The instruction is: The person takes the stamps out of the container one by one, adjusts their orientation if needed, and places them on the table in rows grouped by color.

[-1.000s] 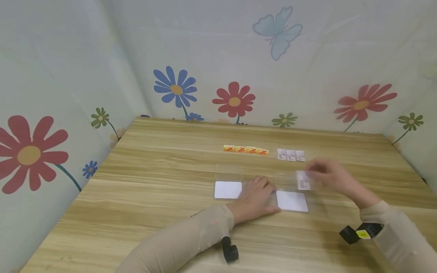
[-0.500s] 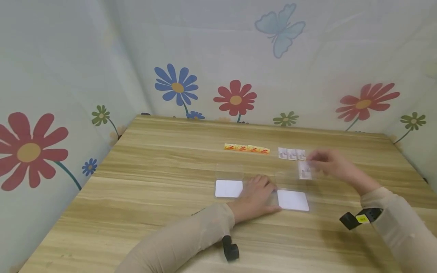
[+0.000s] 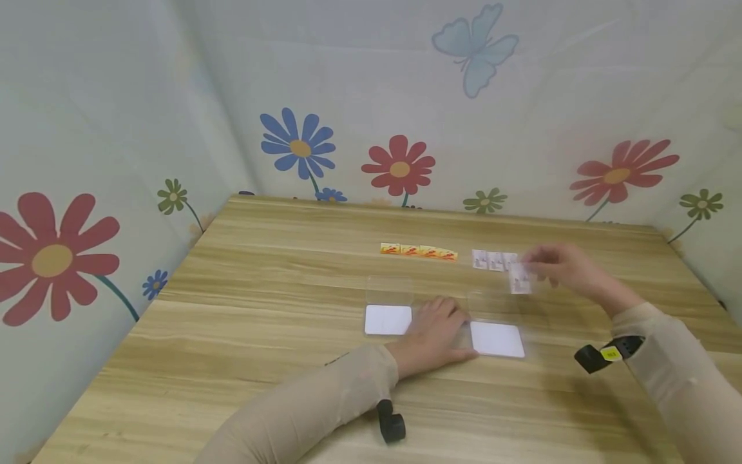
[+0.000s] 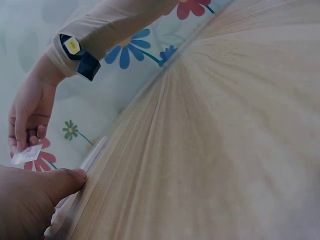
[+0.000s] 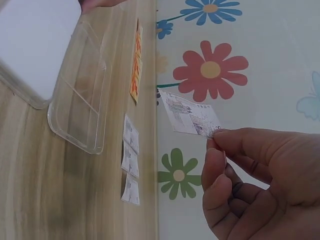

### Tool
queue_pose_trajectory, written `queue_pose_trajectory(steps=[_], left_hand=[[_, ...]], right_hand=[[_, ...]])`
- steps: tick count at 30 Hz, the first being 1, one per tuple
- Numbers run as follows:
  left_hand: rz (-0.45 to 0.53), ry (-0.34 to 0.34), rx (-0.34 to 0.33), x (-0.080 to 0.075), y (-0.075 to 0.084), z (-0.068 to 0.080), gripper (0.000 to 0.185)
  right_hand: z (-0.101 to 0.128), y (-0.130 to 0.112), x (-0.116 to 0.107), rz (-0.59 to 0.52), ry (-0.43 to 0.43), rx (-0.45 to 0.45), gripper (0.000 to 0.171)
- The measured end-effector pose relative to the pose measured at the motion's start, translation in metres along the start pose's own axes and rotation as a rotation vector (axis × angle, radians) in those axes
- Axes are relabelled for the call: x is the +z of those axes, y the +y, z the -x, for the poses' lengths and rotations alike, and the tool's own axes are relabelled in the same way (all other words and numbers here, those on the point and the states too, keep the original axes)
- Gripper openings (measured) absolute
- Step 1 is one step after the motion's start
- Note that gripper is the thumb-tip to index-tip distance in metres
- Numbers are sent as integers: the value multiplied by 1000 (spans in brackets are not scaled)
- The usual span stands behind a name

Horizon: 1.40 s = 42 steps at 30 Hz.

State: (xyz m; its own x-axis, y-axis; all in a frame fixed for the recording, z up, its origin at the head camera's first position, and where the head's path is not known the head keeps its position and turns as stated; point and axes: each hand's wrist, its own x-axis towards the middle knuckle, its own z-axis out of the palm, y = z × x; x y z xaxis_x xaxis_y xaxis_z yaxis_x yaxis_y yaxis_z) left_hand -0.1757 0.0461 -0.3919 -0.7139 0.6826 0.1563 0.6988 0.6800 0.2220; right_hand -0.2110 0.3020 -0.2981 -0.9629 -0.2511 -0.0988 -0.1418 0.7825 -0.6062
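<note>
My right hand (image 3: 563, 269) pinches a pale stamp (image 5: 192, 116) with a fine purple print by one corner, between thumb and fingertips. It is held up above the table, just in front of a row of similar pale stamps (image 5: 130, 162). My left hand (image 3: 436, 334) rests on the table between two open clear plastic boxes, its thumb at the near left corner of the right box (image 3: 497, 339). White stacks fill the near halves of both the right box and the left box (image 3: 388, 320), and their transparent lids lie folded back. The left fingers partly cover the gap between the boxes.
A row of several yellow-orange stamps (image 3: 418, 251) lies farther back, left of the pale row. The wooden table (image 3: 261, 270) ends at a flowered cloth backdrop (image 3: 348, 77) behind and at the sides.
My right hand has moved away from over the right box's lid, back toward the pale row, carrying the stamp. The left hand has stayed in place.
</note>
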Motion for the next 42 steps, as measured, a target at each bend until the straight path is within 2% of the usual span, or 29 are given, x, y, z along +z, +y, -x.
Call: queue_pose_trajectory(steps=[8,14,35,42], left_hand=[[5,5,3,-1,0,1,55],[9,8,7,1,-1,1,55],[8,-9,4,-3,0,1,55],[4,2,11,0,-1,1,54]], right_hand=[[-7,5,-7,-8,-5,53,31],[-11,7,-12,-4,-1,59,34],[-28,21,-23,-21,7,107,36],[-31,25,-24,-34,11,114,33]])
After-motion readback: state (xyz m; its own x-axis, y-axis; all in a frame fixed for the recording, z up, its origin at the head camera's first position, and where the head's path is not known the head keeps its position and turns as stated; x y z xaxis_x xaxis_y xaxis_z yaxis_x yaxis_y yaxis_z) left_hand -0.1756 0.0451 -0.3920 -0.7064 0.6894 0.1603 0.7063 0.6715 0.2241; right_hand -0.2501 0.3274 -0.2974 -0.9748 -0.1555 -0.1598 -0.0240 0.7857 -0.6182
